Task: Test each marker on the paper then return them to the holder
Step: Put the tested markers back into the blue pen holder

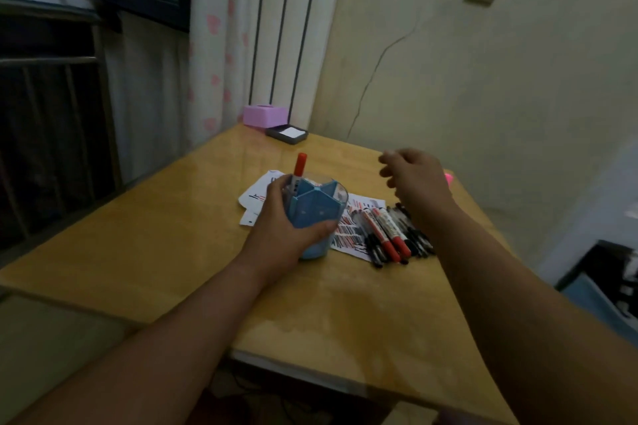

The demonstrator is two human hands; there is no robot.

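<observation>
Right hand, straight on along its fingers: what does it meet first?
Likely the red-capped marker standing in the blue compartmented plastic holder; the right hand points left at it. Depth unclear, so it might pass behind.

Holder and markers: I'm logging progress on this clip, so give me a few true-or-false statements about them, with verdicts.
1. The left hand grips the holder. True.
2. The holder is empty. False: one red marker stands in it.
3. The right hand holds a marker. False: it holds nothing, its fingers loosely curled above the table.
4. A bunch of markers lies on the paper. True.
</observation>
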